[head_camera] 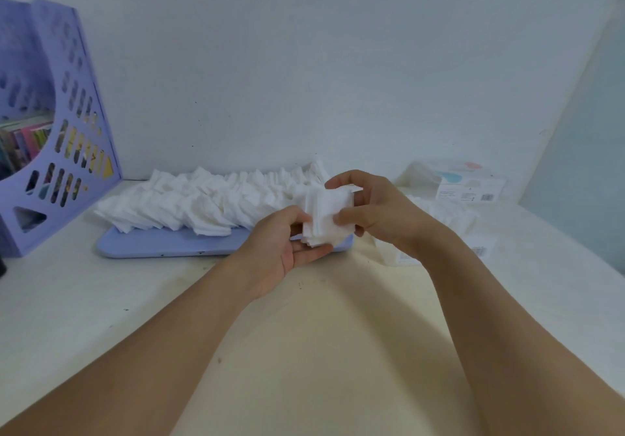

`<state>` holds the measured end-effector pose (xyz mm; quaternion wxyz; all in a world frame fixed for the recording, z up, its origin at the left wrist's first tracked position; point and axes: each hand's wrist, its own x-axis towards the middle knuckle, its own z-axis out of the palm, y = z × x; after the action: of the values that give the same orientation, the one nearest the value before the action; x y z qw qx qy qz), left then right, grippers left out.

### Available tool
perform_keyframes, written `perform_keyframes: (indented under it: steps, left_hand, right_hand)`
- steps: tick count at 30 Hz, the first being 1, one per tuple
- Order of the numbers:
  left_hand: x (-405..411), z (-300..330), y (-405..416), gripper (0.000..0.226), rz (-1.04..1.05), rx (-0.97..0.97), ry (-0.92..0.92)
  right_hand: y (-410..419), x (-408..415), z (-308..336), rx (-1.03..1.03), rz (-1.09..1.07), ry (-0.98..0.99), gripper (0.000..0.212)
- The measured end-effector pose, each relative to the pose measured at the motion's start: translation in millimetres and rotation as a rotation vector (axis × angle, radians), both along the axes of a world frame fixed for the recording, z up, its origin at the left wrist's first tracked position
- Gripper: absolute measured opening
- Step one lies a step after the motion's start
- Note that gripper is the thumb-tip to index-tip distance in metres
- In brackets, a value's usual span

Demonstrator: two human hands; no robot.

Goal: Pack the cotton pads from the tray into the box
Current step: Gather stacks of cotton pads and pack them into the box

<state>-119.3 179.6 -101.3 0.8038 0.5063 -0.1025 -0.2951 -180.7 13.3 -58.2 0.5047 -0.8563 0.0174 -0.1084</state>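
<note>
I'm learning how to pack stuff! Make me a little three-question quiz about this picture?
1. True or false: both hands hold one small stack of cotton pads.
2. What colour is the tray under the long heap of pads? A) red B) light blue C) black
3. Fill in: the box sits on the person's ____ side of the tray.

Key:
1. True. The left hand cups the stack from below and the right hand pinches it.
2. B.
3. Right. It stands by the wall, beyond the right hand, and the held stack is not yet in it.
</note>
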Motion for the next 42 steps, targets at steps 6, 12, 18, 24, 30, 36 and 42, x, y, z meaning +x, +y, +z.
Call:
perform_keyframes:
  steps: [6,12,18,24,30,36,42]
  left_hand:
    - [-5,-1,-5,0.030,0.017,0.050,-0.110]
    - [-10,3,-11,0.025,0.132,-0.026,-0.068]
    - [-21,4,-13,0.035,-0.092,-0.070,-0.131]
    - [-12,-1,-11,0.047,0.036,0.053,-0.238]
    - [-15,5,-19,0.039,0.240,-0.022,-0.056]
    - [-24,26,-46,0.036,0.337,-0.078,-0.050]
    - [-36,51,-71,0.050,0.283,0.005,-0.273]
  right_hand:
    - [8,2,-5,-0.024,0.004,-0.051,0.052]
    - [25,8,-3,0.162,-0.141,-0.203,0.045]
    - [49,5,-15,0.139,-0.029,-0.107,0.054]
    - [16,3,-4,0.018,0.020,-0.096,0.032]
    - [13,3,-2,0.216,-0.005,-0.096,0.028]
    - [29,2,6,0.190,0.046,-0.025,0.027]
    - [-15,-23,17,0.292,-0.040,-0.149,0.022]
